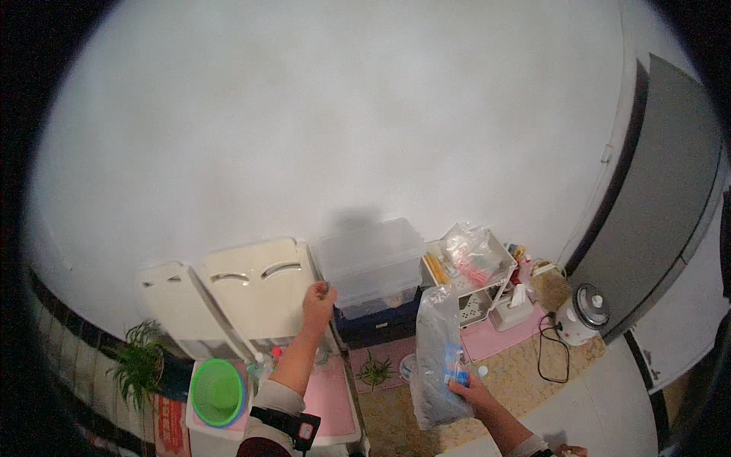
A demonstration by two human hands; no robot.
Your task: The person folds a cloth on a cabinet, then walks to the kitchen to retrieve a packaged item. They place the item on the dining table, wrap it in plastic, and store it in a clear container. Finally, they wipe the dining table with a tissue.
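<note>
My right hand (465, 391) grips a clear plastic bag (437, 348) with greyish contents. A blue-labelled part, perhaps a bottle, shows by my fingers. The bag hangs upright in front of a white storage rack (471, 303). My left hand (320, 303) is curled at the right edge of a cream plastic chair back (257, 291). Whether it grips that edge or something small cannot be told. Just right of it stand a translucent plastic box (371, 268) and a dark blue bin (377, 323). Below my left forearm is a chair seat with a pink mat (328, 400).
A green basin (217, 391) rests on the chair seat, near small bottles (277, 352). A potted plant (143, 363) stands left. On the patterned tabletop (394, 420) are a small plant (374, 370), a tissue box (511, 314), and a white electric cooker (582, 317) with a black cord (554, 365).
</note>
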